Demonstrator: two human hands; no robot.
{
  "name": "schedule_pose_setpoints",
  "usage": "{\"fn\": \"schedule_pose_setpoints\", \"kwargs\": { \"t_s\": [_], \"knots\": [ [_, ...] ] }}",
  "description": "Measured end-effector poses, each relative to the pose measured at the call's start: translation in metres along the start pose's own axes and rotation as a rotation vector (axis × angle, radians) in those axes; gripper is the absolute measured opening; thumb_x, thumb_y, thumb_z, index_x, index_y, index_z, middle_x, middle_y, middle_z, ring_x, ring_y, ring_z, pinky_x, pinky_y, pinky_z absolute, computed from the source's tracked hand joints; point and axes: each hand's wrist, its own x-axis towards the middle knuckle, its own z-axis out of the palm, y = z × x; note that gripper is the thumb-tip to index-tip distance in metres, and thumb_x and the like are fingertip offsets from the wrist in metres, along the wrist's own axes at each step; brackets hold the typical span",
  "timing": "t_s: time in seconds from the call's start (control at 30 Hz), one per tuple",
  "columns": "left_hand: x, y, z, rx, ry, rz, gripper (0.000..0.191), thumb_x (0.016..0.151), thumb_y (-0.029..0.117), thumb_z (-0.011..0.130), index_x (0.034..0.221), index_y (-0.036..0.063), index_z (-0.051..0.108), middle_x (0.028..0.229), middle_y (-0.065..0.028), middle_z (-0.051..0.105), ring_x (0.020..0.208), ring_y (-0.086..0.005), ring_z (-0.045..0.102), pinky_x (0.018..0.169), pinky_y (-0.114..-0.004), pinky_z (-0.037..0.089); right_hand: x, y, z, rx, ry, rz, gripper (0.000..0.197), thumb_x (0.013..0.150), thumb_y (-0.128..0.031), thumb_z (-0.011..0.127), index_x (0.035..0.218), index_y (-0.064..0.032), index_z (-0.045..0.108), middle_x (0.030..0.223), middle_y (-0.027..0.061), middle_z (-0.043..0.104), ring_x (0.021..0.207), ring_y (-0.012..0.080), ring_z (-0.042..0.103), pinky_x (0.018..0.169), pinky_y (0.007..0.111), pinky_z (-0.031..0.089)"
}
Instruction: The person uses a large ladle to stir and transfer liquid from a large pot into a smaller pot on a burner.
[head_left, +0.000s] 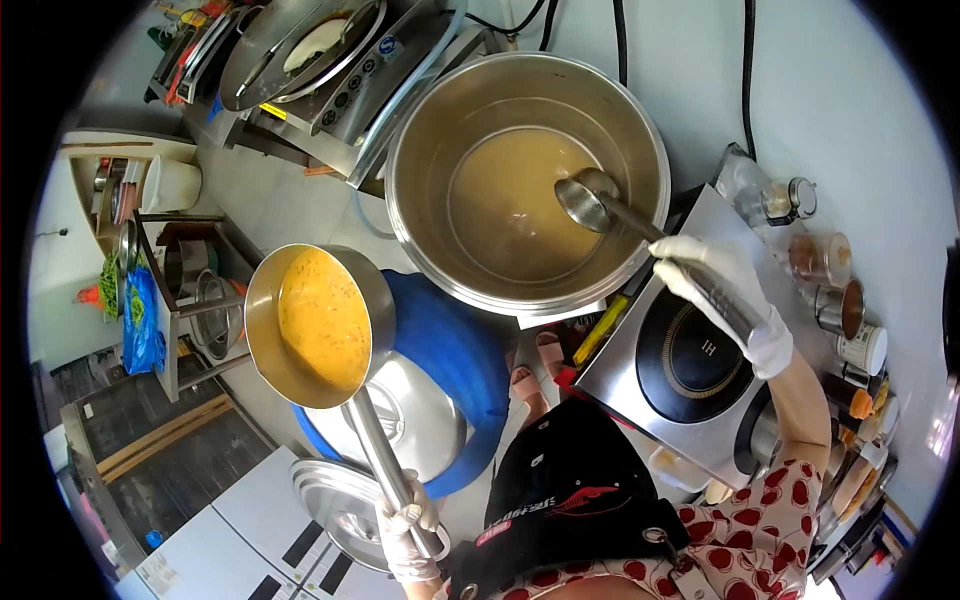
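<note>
My left hand, in a white glove, grips the long handle of a steel saucepan. Orange-yellow liquid with small flecks fills part of that pan. In a white glove too, my right hand is closed on the handle of a steel ladle. The ladle's bowl is inside a large steel stockpot, over or touching cloudy tan broth; which of the two I cannot tell. The saucepan is to the left of the stockpot and apart from it.
Right of the stockpot is an induction cooker, with jars along the wall. A blue bin holding a metal lid stands below the saucepan. Another lid lies lower left. A wok is at the upper left, a steel rack at left.
</note>
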Motion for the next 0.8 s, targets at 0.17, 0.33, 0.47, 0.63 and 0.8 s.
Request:
{"fn": "schedule_pose_setpoints", "kwargs": {
  "t_s": [0.17, 0.33, 0.47, 0.63, 0.8],
  "knots": [
    [-0.004, -0.002, -0.005, -0.018, -0.003, 0.009, 0.056, 0.069, 0.004, 0.075, 0.116, -0.0125, 0.047, 0.064, -0.0056, 0.049, 0.046, -0.0127, 0.047, 0.04, -0.023, 0.039, 0.033, -0.006, 0.009, 0.125, 0.206, 0.475, 0.014, 0.091, -0.013, 0.065, 0.102, -0.0053, 0.069, 0.073, -0.0027, 0.061, 0.063, 0.0028, 0.055, 0.057, 0.018, 0.044],
    [-0.007, -0.002, -0.013, -0.003, -0.009, -0.011, 0.057, 0.069, 0.004, 0.076, 0.117, -0.0121, 0.048, 0.066, -0.0066, 0.051, 0.046, -0.0127, 0.048, 0.039, -0.024, 0.039, 0.089, 0.022, 0.027, 0.262, 0.469, 0.531, 0.021, 0.087, -0.024, 0.072, 0.09, -0.0044, 0.068, 0.058, 0.0005, 0.059, 0.043, 0.0083, 0.054, 0.04, 0.021, 0.037],
    [-0.009, -0.002, -0.019, -0.022, -0.026, -0.035, 0.058, 0.069, 0.004, 0.076, 0.117, -0.0119, 0.048, 0.067, -0.0065, 0.051, 0.045, -0.0126, 0.048, 0.039, -0.024, 0.04, 0.133, 0.037, 0.034, 0.261, 0.507, 0.495, 0.03, 0.086, -0.03, 0.073, 0.088, -0.0011, 0.068, 0.054, 0.0036, 0.058, 0.04, 0.0112, 0.055, 0.038, 0.023, 0.037],
    [-0.012, -0.004, -0.024, -0.031, 0.005, -0.031, 0.057, 0.07, 0.004, 0.075, 0.118, -0.0114, 0.049, 0.066, -0.0057, 0.049, 0.045, -0.0125, 0.047, 0.04, -0.024, 0.04, 0.168, 0.05, 0.044, 0.134, 0.538, 0.459, 0.039, 0.086, -0.037, 0.072, 0.076, 0.0005, 0.066, 0.052, 0.0053, 0.058, 0.04, 0.0124, 0.055, 0.04, 0.026, 0.041],
    [-0.014, -0.006, -0.034, -0.054, 0.0, -0.045, 0.055, 0.071, 0.004, 0.075, 0.117, -0.0109, 0.049, 0.066, -0.0055, 0.049, 0.045, -0.0123, 0.047, 0.04, -0.025, 0.039, 0.181, 0.063, 0.046, 0.035, 0.485, 0.514, 0.041, 0.086, -0.041, 0.071, 0.083, -0.0015, 0.065, 0.054, 0.0065, 0.06, 0.042, 0.0134, 0.058, 0.039, 0.024, 0.042]
  ]
}}
